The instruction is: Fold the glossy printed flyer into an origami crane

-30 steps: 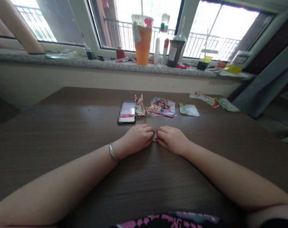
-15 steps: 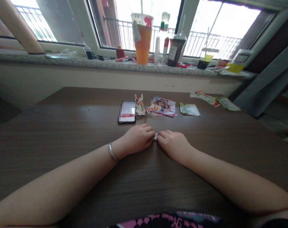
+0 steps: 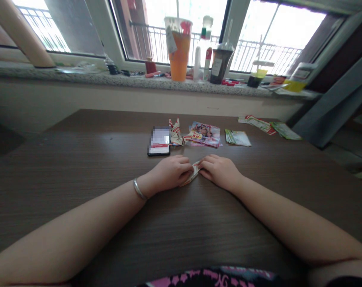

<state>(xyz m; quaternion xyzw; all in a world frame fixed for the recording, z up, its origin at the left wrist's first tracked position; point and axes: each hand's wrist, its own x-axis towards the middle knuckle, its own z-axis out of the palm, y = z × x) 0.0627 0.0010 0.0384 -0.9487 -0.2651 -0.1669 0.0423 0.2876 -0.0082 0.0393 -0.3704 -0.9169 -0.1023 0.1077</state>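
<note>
My left hand (image 3: 171, 173) and my right hand (image 3: 220, 170) rest side by side on the dark wooden table (image 3: 79, 167), fingers curled. Between them they pinch a small folded piece of printed paper (image 3: 193, 175), mostly hidden by the fingers. A silver bangle (image 3: 137, 189) circles my left wrist. Just beyond the hands lie a phone (image 3: 159, 142), a folded paper figure (image 3: 176, 132) and a colourful leaflet (image 3: 204, 134).
More leaflets (image 3: 237, 137) and flyers (image 3: 260, 123) lie at the table's far right. On the stone windowsill (image 3: 79, 77) stand an orange drink cup (image 3: 179, 50), a dark drink cup (image 3: 220, 61), bottles and small items. A cardboard tube (image 3: 22, 34) leans at the far left.
Both hands have shifted slightly away from me, and more of the folded paper now shows between them, tilted toward my left hand.
</note>
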